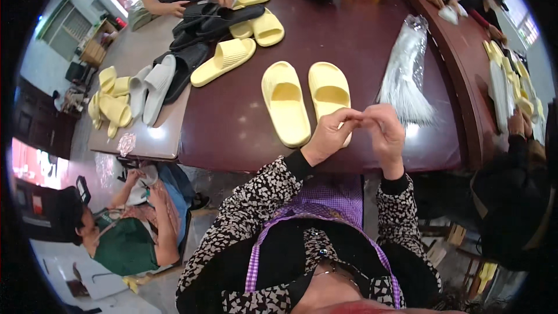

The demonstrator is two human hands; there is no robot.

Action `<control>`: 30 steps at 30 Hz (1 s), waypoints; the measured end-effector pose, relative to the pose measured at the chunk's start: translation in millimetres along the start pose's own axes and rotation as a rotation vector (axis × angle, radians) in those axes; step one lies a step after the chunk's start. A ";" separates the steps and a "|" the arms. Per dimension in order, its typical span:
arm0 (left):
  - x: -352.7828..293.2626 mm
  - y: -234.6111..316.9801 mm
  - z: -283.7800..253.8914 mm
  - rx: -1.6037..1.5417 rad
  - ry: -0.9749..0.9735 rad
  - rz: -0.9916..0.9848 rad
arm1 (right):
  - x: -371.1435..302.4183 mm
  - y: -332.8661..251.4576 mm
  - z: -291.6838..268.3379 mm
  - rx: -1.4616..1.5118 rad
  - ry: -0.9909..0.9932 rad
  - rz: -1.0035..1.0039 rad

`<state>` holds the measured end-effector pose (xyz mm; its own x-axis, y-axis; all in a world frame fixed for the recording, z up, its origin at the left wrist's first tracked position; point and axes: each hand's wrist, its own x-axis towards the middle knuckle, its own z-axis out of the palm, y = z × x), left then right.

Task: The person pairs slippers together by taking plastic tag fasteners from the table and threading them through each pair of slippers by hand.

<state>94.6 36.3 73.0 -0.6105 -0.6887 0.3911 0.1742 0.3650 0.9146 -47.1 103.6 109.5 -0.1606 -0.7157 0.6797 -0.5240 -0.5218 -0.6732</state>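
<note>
Two pale yellow slide slippers stand side by side on the dark red table in front of me, the left slipper point(285, 110) and the right slipper point(329, 84), toes pointing away. Over the heel of the right one, my left hand point(330, 135) pinches thumb and fingers together. My right hand point(386, 135) meets it fingertip to fingertip, also pinched and slightly blurred. Whatever thin thing may be between the fingertips is too small to make out. Beyond my right hand lies a bundle of thin, whitish strips point(411, 96), partly inside a clear plastic bag.
A single yellow slipper point(224, 62) lies left of the pair, near a heap of black slippers point(200, 26). Grey slippers point(158, 88) and yellow ones point(114, 102) sit on the lighter table at left. Several people work around the tables; one person point(131, 227) sits at lower left.
</note>
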 end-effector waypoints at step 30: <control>-27.4 27.4 -53.5 -0.547 0.392 -0.303 | 21.3 18.7 8.5 -0.046 -0.083 0.181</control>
<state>157.5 31.7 92.9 -0.3895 -0.9206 0.0280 0.4646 -0.1701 0.8690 -53.2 74.6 108.9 -0.1866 -0.8327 0.5214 -0.5305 -0.3613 -0.7668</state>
